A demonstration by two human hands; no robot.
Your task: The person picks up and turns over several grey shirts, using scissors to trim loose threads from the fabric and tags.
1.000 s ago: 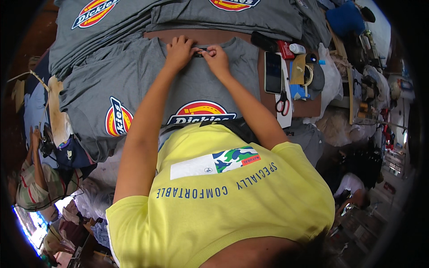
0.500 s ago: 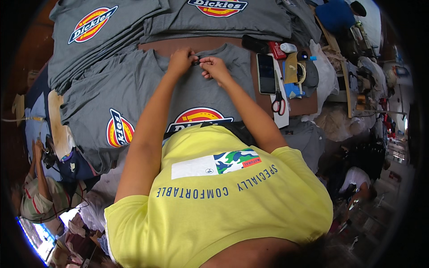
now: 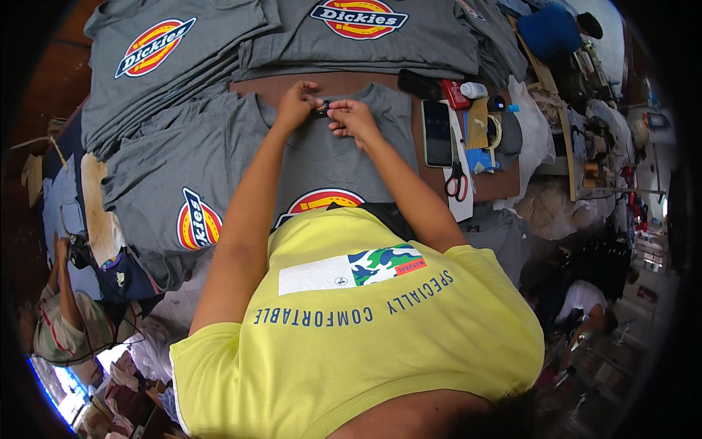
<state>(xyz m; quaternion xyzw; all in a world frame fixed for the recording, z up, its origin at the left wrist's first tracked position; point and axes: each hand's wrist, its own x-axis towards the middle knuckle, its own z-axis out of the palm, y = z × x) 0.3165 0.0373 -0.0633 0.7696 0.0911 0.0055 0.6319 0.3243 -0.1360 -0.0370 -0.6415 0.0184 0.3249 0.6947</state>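
A grey T-shirt (image 3: 344, 157) with a printed badge on its chest lies spread before me, its neckline away from me. At the neckline is a small dark piece (image 3: 320, 111) that looks like a neck label. My right hand (image 3: 352, 121) pinches this piece at its right end. On the other side, my left hand (image 3: 295, 107) has its thumb by the piece and its fingers raised apart from the thumb. Part of the piece is hidden by my fingers.
Folded grey T-shirts (image 3: 183, 88) are stacked at the far left, with another stack (image 3: 365, 51) behind my hands. To the right lie a phone (image 3: 437, 133), scissors (image 3: 457, 179), a red box (image 3: 455, 94) and a tape roll (image 3: 494, 133). Another person (image 3: 69, 314) works at left.
The left fingers have lifted and spread from the thumb, where they were pinched together at the collar. The right hand stays at the dark piece, which shows more now.
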